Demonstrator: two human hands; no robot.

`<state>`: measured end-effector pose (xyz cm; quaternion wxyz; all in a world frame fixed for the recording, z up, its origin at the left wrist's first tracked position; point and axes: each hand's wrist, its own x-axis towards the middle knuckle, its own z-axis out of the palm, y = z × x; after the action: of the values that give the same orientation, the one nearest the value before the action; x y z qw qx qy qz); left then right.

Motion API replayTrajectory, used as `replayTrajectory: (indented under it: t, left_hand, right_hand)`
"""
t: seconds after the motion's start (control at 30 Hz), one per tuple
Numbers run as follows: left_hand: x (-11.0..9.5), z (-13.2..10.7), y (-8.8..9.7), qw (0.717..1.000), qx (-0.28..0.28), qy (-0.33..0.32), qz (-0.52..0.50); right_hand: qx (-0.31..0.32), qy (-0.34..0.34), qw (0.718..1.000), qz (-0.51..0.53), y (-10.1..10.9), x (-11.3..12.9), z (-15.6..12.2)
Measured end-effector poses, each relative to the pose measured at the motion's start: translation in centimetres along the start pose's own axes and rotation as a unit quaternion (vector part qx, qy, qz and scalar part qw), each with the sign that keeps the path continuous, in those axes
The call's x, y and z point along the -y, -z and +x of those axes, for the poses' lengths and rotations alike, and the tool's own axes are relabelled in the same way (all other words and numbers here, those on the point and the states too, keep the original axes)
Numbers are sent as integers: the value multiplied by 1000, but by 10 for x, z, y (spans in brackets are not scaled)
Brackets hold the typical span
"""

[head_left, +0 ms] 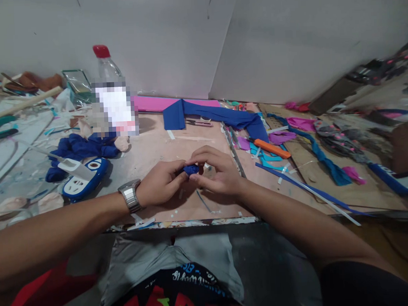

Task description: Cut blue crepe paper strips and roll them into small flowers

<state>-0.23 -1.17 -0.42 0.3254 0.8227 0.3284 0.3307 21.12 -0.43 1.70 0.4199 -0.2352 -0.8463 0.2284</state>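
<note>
Between my two hands, above the wooden work board, is a small dark blue rosette [191, 170] of bunched, rolled material; whether it is cloth or crepe paper I cannot tell. My left hand [164, 181] pinches its left side with thumb and forefinger, and a metal watch [129, 194] is on that wrist. My right hand [221, 172] holds it from the right, thumb below and fingers curled over the top. Behind the hands lies a long folded strip of blue material [222, 116]. A heap of crumpled blue pieces [82, 147] rests to the left.
Left of my hands are a blue and white device [86, 178] and a red-capped bottle [101, 51]. Green-handled pliers [2, 126] lie at the far left. On the right are an orange cutter [272, 148], a thin white stick [331, 204], and coloured scraps on cardboard [306, 166].
</note>
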Motion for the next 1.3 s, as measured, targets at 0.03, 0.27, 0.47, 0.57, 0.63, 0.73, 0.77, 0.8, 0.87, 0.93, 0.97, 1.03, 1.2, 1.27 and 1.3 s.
replayTrajectory:
  t: [0.03, 0.27, 0.47, 0.57, 0.63, 0.73, 0.77, 0.8, 0.87, 0.93, 0.97, 1.03, 1.2, 1.27, 1.3]
  left_hand:
    - [0, 0, 0, 1000, 1, 5, -4]
    - [1, -2, 0, 1000, -7, -10, -7]
    - [5, 0, 1, 999, -2, -35, -1]
    - [6, 0, 1, 999, -9, -48, 13]
    - [6, 0, 2, 998, -9, -53, 24]
    - [6, 0, 3, 997, -5, -59, 39]
    - [5, 0, 4, 997, -5, -61, 42]
    - [4, 0, 4, 997, -6, -63, 43]
    - [2, 0, 3, 998, -10, -60, 30]
    - [-1, 0, 3, 999, -14, -44, -2]
    - [-2, 0, 3, 999, -16, -32, -21]
    - [-3, 1, 3, 999, -21, -8, -44]
    - [4, 4, 3, 999, -37, 9, -33]
    - [8, 4, 2, 999, -31, 21, -29]
    - [9, 4, 2, 999, -28, 30, -29]
  right_hand:
    - [-3, 0, 1000, -2, 0, -1, 0]
    - [13, -9, 999, 30, 2, -2, 0]
    - [-2, -16, 999, 29, 0, -2, -1]
    - [4, -27, 999, 28, 0, -2, -1]
    - [5, -33, 999, 25, 0, -1, -1]
    - [2, -33, 999, 19, 0, -2, -1]
    - [1, -32, 999, 19, 0, -3, -1]
    - [-1, -32, 999, 21, 0, -4, -1]
    - [-2, -34, 999, 27, 0, -6, -2]
    - [-6, -45, 999, 29, 0, -8, -2]
    - [-10, -52, 998, 29, 0, -9, -2]
    - [-25, -62, 997, 30, -2, -9, -2]
    - [-68, -74, 994, 35, -6, -7, 1]
    - [-69, -94, 992, 41, -6, -7, 1]
    - [-62, -109, 991, 48, -7, -8, 0]
